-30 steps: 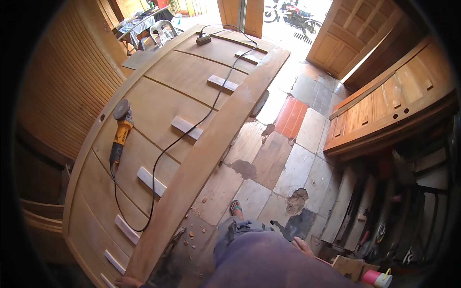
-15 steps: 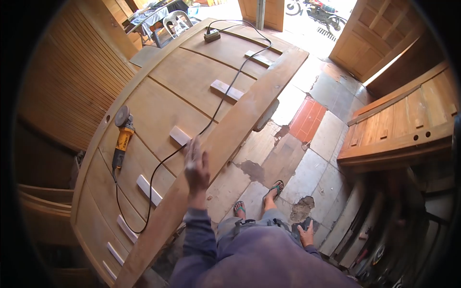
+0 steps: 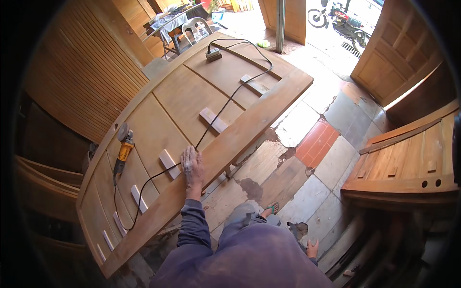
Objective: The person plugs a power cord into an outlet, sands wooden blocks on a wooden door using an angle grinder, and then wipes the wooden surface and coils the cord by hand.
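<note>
My left hand [image 3: 192, 165] lies flat on the near edge rail of a large wooden door panel [image 3: 245, 129], fingers stretched out and dusty. The black power cord [image 3: 158, 174] runs close by its fingers, beside a pale wood block [image 3: 169, 163]. Low at my right side hangs my right hand [image 3: 312, 249], its fingers partly curled. A dark object borders it, too unclear to name against the broken floor tile. On the panel's far side rests a yellow and black angle grinder [image 3: 125, 151], its disc up.
Several pale wood strips [image 3: 213, 120] lie across the panel, and a socket box [image 3: 213, 54] sits at its far end. Another wooden door [image 3: 403, 168] stands at right. Cracked tiles [image 3: 317, 144] cover the floor. A plastic chair [image 3: 196, 30] and a motorcycle [image 3: 341, 21] are beyond.
My view has shifted, and the panel appears lower. My left hand has settled flat on the rail after being blurred by motion. My right hand appears lower, and the dark object beside it is less distinct.
</note>
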`<action>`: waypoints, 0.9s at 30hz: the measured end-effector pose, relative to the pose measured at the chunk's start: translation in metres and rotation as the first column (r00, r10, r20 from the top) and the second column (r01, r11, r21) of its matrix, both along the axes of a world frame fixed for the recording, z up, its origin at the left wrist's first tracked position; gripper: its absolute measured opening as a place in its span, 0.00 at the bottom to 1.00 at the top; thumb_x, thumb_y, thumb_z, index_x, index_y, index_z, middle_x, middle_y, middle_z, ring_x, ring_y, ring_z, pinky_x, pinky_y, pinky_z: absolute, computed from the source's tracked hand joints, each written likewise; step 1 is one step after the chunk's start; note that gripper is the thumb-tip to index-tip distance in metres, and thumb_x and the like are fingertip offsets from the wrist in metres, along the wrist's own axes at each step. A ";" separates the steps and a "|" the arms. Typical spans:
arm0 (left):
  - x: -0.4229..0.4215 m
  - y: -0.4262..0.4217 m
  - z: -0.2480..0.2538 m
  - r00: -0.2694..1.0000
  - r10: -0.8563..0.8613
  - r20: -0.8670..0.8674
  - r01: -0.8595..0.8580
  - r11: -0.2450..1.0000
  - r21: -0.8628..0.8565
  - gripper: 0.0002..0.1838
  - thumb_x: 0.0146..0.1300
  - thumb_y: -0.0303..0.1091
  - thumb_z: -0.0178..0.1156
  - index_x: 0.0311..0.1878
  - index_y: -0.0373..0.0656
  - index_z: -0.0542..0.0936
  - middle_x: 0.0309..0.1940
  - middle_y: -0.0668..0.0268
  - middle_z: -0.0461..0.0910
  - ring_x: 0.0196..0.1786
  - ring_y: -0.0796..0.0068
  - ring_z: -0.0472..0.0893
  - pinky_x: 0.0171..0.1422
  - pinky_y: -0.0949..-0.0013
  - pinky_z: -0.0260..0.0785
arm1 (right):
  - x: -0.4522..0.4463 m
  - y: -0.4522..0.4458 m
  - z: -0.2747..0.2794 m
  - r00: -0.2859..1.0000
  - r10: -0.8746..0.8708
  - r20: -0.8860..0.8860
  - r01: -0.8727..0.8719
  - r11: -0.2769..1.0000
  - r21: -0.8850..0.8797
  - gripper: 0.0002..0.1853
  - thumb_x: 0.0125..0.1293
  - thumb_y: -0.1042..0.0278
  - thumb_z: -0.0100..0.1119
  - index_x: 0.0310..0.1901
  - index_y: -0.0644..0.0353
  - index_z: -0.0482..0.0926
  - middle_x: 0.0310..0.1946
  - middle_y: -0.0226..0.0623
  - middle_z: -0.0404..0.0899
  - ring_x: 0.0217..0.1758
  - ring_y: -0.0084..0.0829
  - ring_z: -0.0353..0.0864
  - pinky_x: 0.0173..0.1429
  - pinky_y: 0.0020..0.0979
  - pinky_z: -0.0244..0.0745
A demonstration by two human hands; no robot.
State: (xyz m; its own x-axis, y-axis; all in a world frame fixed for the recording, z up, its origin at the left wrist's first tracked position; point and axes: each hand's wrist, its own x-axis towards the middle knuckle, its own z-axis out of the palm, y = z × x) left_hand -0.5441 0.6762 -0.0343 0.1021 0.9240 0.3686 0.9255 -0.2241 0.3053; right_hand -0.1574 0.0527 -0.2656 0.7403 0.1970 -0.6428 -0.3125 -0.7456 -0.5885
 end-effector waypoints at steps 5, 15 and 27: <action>0.005 -0.006 0.016 0.999 0.029 0.033 -0.030 0.999 0.015 0.19 0.81 0.41 0.57 0.63 0.36 0.82 0.72 0.43 0.78 0.78 0.38 0.72 0.86 0.38 0.55 | 0.032 0.020 0.010 0.998 -0.045 -0.038 0.045 0.999 0.003 0.52 0.70 0.49 0.76 0.83 0.71 0.57 0.57 0.54 0.83 0.50 0.39 0.86 0.55 0.39 0.83; 0.019 -0.010 0.038 0.988 0.149 0.047 -0.149 0.989 -0.003 0.11 0.73 0.36 0.65 0.43 0.39 0.77 0.71 0.46 0.79 0.78 0.38 0.72 0.87 0.36 0.53 | 0.115 0.137 -0.049 0.948 0.305 0.090 -0.305 0.952 -0.011 0.52 0.70 0.46 0.75 0.84 0.66 0.58 0.51 0.48 0.85 0.46 0.34 0.86 0.51 0.38 0.83; 0.012 -0.012 0.022 0.936 0.342 0.082 -0.345 0.938 0.021 0.18 0.81 0.36 0.59 0.66 0.35 0.77 0.57 0.47 0.82 0.57 0.41 0.80 0.64 0.46 0.73 | 0.280 0.337 0.072 0.935 0.352 0.050 -0.349 0.935 -0.066 0.51 0.70 0.48 0.74 0.85 0.63 0.58 0.46 0.45 0.87 0.44 0.31 0.86 0.51 0.37 0.82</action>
